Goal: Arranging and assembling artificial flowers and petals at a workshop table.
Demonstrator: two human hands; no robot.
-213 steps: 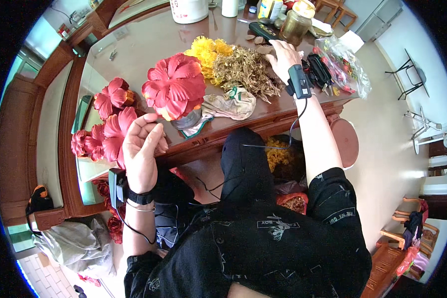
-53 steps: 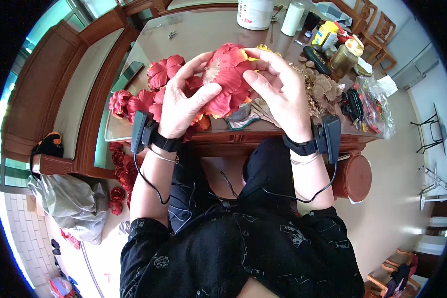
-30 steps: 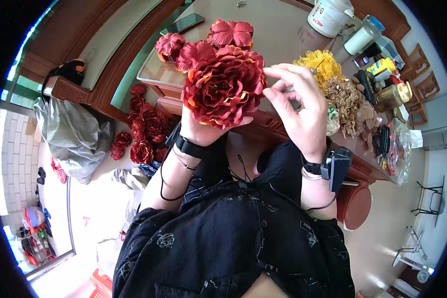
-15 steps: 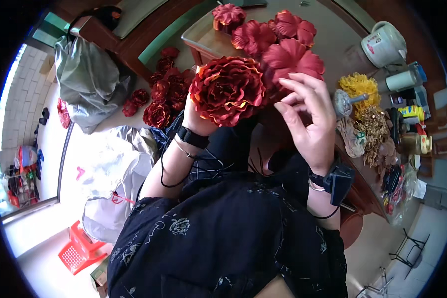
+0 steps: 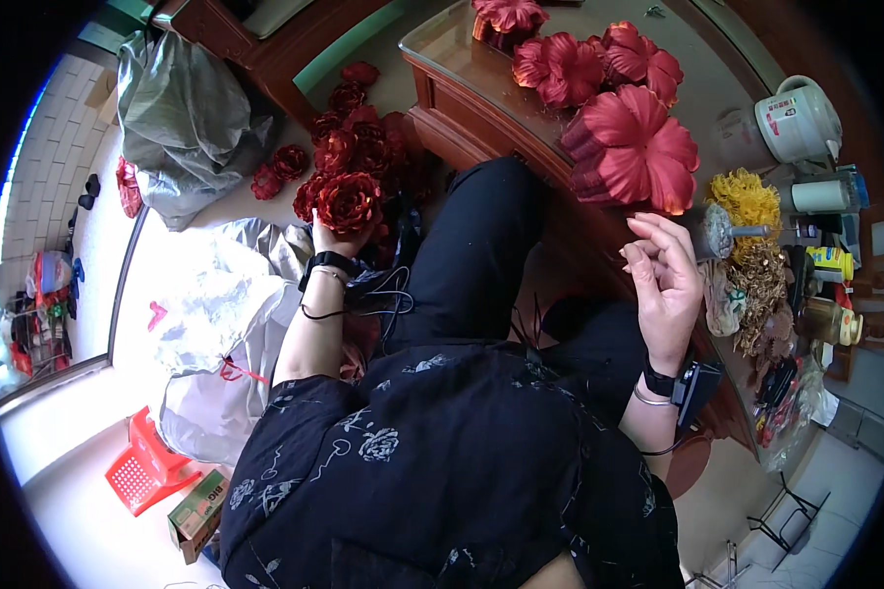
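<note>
A ruffled dark-red artificial flower [image 5: 348, 202] with orange edges sits on my left hand [image 5: 336, 239], whose fingers are mostly hidden beneath it. It is beside a heap of similar red flowers [image 5: 368, 142], low at the left of the table. My right hand [image 5: 670, 285] hovers near the table's front edge, fingers loosely bent and apart, with nothing seen in it. Just beyond its fingertips lies a stack of red fabric petal layers [image 5: 636, 147]. More petal stacks [image 5: 560, 69] rest farther back on the table.
The glass-topped wooden table [image 5: 462, 49] has a corner near my knee. At right are yellow stamens [image 5: 745, 201], a brown-gold bundle [image 5: 756, 280], a white kettle-like container [image 5: 801, 120] and jars [image 5: 830, 319]. White bags [image 5: 216, 334], a grey sack [image 5: 182, 128] and a red plastic stool [image 5: 145, 466] are at left.
My left hand has carried the ruffled flower from in front of me leftward to the flower heap. My right hand has drawn back from the petal stack, and the view has shifted.
</note>
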